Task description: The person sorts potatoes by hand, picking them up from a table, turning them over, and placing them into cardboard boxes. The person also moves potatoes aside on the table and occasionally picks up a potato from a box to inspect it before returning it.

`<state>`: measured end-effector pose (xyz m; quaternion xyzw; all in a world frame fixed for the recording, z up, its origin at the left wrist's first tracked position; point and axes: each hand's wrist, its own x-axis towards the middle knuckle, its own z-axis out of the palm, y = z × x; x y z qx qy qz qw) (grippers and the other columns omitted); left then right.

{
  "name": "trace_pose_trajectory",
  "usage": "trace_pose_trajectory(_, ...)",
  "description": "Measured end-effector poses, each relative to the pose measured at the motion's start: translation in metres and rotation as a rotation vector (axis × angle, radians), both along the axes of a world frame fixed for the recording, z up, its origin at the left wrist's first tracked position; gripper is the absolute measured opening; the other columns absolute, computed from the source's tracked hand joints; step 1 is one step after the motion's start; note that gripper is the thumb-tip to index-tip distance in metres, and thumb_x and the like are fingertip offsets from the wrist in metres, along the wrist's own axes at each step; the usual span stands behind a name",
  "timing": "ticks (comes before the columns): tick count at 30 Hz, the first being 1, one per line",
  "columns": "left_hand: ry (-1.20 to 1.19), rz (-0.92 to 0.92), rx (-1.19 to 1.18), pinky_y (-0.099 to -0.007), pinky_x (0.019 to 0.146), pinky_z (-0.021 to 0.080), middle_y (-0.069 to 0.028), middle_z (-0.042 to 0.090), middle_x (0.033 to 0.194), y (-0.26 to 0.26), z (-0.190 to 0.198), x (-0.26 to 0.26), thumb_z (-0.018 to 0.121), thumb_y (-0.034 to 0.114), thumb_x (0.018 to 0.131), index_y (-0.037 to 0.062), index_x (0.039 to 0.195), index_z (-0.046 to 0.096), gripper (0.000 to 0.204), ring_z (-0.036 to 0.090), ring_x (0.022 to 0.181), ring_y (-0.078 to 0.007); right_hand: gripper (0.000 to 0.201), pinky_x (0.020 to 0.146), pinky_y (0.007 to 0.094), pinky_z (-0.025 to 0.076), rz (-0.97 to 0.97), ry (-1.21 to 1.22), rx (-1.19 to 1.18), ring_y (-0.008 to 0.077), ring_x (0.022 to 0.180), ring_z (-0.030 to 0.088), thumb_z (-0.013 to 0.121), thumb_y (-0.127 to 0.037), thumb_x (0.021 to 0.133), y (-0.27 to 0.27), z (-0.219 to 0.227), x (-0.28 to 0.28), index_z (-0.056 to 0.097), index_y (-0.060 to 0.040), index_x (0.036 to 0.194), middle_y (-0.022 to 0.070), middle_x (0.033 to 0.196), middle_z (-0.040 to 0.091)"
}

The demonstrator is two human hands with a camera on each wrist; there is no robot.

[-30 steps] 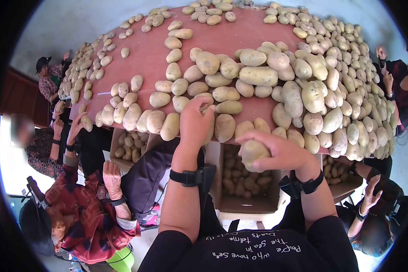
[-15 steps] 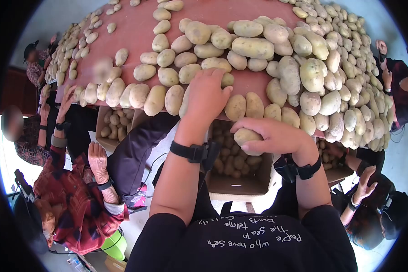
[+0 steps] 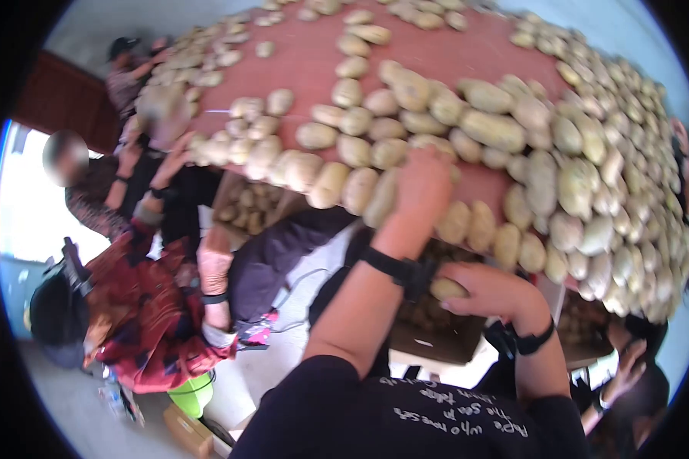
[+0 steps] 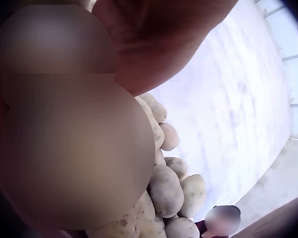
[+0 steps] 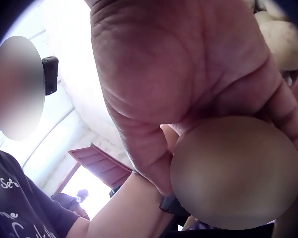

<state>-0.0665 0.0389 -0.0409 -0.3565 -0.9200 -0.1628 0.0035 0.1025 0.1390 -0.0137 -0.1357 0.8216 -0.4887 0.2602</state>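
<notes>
My left hand (image 3: 423,187) reaches over the red table's near edge, its fingertips down on a potato (image 3: 421,142) in the pile; whether they grip it is hidden. Beside that hand, a long potato (image 3: 381,199) lies at the edge. Lower and to the right, my right hand (image 3: 494,291) holds a potato (image 3: 447,289) between thumb and fingers, above a cardboard box. A blurred patch covers what lies by the left palm (image 4: 154,44) in the left wrist view. In the right wrist view, fingers and thumb of the right hand (image 5: 188,64) surround a blurred round shape.
Potatoes line the near edge of the red table (image 3: 306,69) and heap up on its right side (image 3: 620,191). Below are cardboard boxes (image 3: 436,346) with potatoes. A person in a red patterned shirt (image 3: 149,314) sits at left; others sit around the table.
The head view has swung, shifting the scene rightward and down. My left hand stays over the potatoes near the edge; my right hand still holds its potato, now lower, below the left forearm.
</notes>
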Motion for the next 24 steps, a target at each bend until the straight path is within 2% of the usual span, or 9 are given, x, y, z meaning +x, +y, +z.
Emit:
trace_pose_trajectory(4,-0.008,0.039,0.037,-0.0411,0.085,0.050,-0.0130,0.058,0.105,0.002,0.003,0.004,0.078,0.021,0.072,0.0073,0.108,0.061,0.043,0.056,0.105,-0.0320,0.049,0.083,0.0389,0.050,-0.012,-0.021,0.035,0.0326,0.093,0.063,0.068,-0.034,0.083,-0.003,0.007,-0.003,0.057,-0.0005,0.116,0.0195,0.102,0.064)
trace_pose_trajectory(9,-0.011,0.026,0.187,-0.0414,0.090,0.046,-0.0135,0.057,0.107,-0.006,0.008,0.002,0.077,0.018,0.075,0.0055,0.109,0.059,0.041,0.055,0.105,-0.0317,0.049,0.082,0.0384,0.050,-0.030,-0.019,0.098,0.0336,0.092,0.064,0.069,-0.034,0.082,-0.012,0.014,-0.003,0.057,-0.0014,0.117,0.0196,0.103,0.065)
trace_pose_trajectory(12,0.060,0.031,0.444,-0.0428,0.093,0.044,-0.0144,0.057,0.108,-0.010,0.013,0.003,0.075,0.018,0.077,0.0047,0.112,0.058,0.041,0.054,0.106,-0.0326,0.050,0.082,0.0384,0.050,-0.021,-0.047,0.094,0.0340,0.091,0.064,0.069,-0.035,0.081,-0.017,0.016,-0.006,0.058,-0.0018,0.117,0.0191,0.102,0.065)
trace_pose_trajectory(16,-0.257,0.020,0.719,-0.0415,0.096,0.043,-0.0163,0.057,0.117,-0.025,0.045,0.001,0.069,0.016,0.085,0.0003,0.124,0.051,0.045,0.055,0.111,-0.0343,0.054,0.085,0.0398,0.050,-0.003,-0.103,0.104,0.0354,0.098,0.063,0.068,-0.035,0.081,-0.023,0.021,-0.011,0.057,-0.0032,0.123,0.0201,0.109,0.064)
trace_pose_trajectory(19,-0.613,-0.018,0.972,-0.0380,0.092,0.049,-0.0160,0.055,0.125,-0.037,0.039,-0.012,0.059,0.022,0.096,-0.0022,0.131,0.046,0.044,0.057,0.112,-0.0300,0.052,0.083,0.0391,0.051,0.004,-0.045,0.082,0.0337,0.095,0.065,0.068,-0.035,0.082,-0.024,0.008,-0.007,0.057,-0.0038,0.123,0.0196,0.106,0.066)
trace_pose_trajectory(21,-0.779,0.193,1.015,-0.0382,0.085,0.055,-0.0150,0.053,0.127,-0.043,0.038,-0.014,0.050,0.031,0.102,-0.0024,0.136,0.039,0.049,0.059,0.113,-0.0259,0.052,0.084,0.0399,0.051,0.009,-0.081,0.114,0.0348,0.095,0.065,0.067,-0.034,0.083,-0.026,0.010,-0.009,0.057,-0.0046,0.124,0.0204,0.107,0.066)
trace_pose_trajectory(22,-1.000,0.058,1.260,-0.0409,0.080,0.059,-0.0161,0.053,0.128,-0.045,0.026,-0.023,0.044,0.037,0.104,-0.0012,0.140,0.034,0.054,0.060,0.113,-0.0275,0.052,0.084,0.0404,0.051,0.032,-0.055,0.119,0.0359,0.095,0.065,0.067,-0.035,0.083,-0.026,0.002,-0.008,0.057,-0.0051,0.125,0.0209,0.107,0.066)
trace_pose_trajectory(23,-1.126,0.157,1.367,-0.0444,0.080,0.060,-0.0162,0.054,0.128,-0.051,0.057,-0.009,0.042,0.041,0.103,0.0012,0.139,0.034,0.054,0.061,0.113,-0.0278,0.052,0.084,0.0409,0.051,0.051,-0.037,0.125,0.0370,0.094,0.065,0.066,-0.035,0.084,-0.025,-0.007,-0.007,0.057,-0.0056,0.125,0.0214,0.107,0.066)
trace_pose_trajectory(24,-1.148,0.030,1.348,-0.0382,0.078,0.059,-0.0179,0.052,0.129,-0.058,0.038,-0.020,0.043,0.043,0.103,-0.0008,0.149,0.018,0.069,0.066,0.101,-0.0275,0.052,0.084,0.0415,0.051,0.049,-0.047,0.133,0.0383,0.095,0.065,0.066,-0.036,0.085,-0.026,-0.008,-0.007,0.056,-0.0060,0.127,0.0223,0.107,0.066)
